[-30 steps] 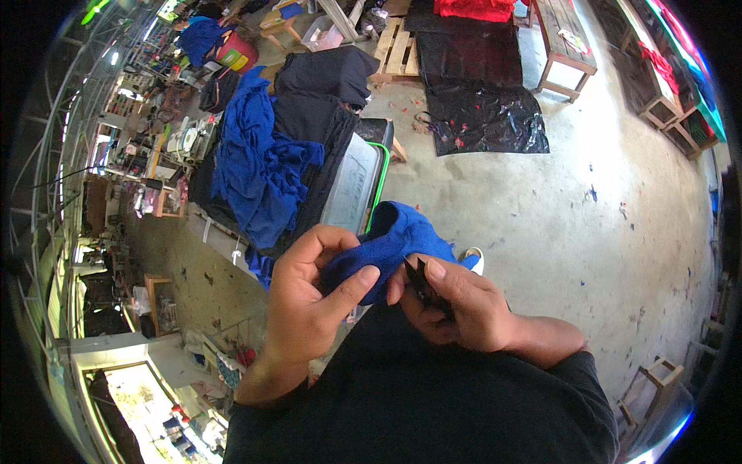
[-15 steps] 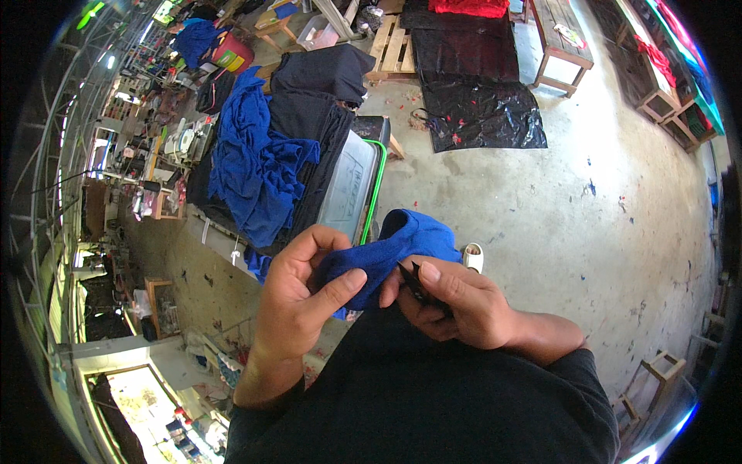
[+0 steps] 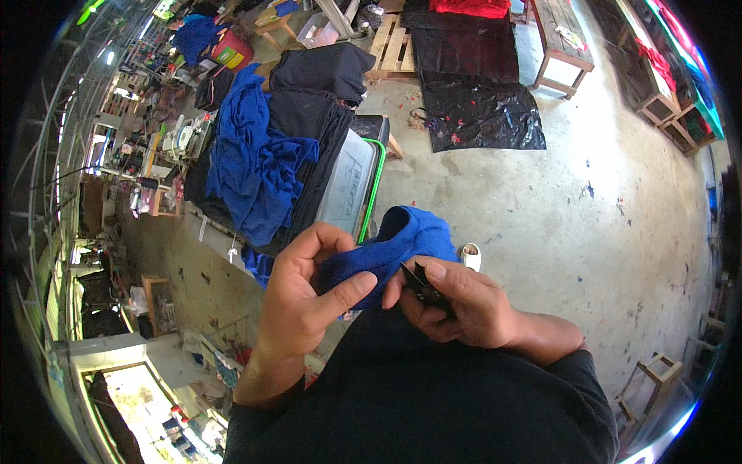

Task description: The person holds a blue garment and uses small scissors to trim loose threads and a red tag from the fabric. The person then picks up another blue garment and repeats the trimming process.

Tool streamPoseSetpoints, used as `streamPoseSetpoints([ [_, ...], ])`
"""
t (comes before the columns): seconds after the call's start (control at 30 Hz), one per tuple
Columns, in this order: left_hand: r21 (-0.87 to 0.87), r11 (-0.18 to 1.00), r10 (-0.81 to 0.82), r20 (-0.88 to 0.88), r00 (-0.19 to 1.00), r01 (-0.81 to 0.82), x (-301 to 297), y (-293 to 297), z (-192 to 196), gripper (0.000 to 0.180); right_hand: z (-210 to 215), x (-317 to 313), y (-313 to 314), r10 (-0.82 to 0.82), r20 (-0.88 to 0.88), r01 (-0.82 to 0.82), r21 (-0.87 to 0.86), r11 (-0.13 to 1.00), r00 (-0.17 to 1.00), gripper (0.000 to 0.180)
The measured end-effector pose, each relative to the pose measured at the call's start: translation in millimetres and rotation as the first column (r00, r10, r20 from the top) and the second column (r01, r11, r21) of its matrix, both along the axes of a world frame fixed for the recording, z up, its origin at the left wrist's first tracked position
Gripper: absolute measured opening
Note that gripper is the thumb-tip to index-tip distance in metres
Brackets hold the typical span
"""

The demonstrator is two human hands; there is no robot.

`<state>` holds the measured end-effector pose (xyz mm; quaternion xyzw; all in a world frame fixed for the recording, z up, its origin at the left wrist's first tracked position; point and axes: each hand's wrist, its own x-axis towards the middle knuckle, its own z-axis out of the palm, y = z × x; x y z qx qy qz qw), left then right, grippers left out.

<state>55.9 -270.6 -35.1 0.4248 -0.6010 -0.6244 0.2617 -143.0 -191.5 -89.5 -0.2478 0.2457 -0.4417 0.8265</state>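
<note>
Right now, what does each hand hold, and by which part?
Left hand: folded blue fabric, by its left end. Right hand: black two-pointed tool, by its body.

Concrete floor [image 3: 525, 209] is carrying a black sheet [image 3: 483, 120] far side, wooden pallet [image 3: 384, 37] sitting just left, wooden bench [image 3: 553, 25] standing right, small scraps scattering around. Red cloth [image 3: 469, 6] is lying at sheet's far end. Left: blue cloth [image 3: 253, 174] is lying over black cloth [image 3: 334, 127].

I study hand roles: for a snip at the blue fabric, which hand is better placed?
Probably the right hand: it holds black thread snips, points near the blue fabric. The left hand is occupied, pinching that fabric.
</note>
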Motion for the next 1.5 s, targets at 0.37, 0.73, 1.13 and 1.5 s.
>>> streamPoseSetpoints([
  [0.37,-0.061,0.998,-0.026,0.068,0.997,0.03,1,0,3,0.027,-1,-3,-2,0.031,0.031,-0.032,0.03,0.999,0.999,0.057],
  [0.73,-0.28,0.953,-0.055,0.211,0.976,0.114,2,3,9,0.026,1,-2,-5,0.083,0.106,-0.092,0.077,0.993,0.991,0.041],
  [1.13,-0.351,0.924,-0.063,0.243,0.968,0.148,-1,2,12,0.027,-1,-5,-6,0.116,0.092,-0.122,0.069,0.99,0.989,0.056],
  [1.5,-0.321,0.934,-0.065,0.276,0.959,0.156,-4,3,10,0.032,-4,-5,-9,0.122,0.088,-0.134,0.144,0.98,0.989,0.044],
])
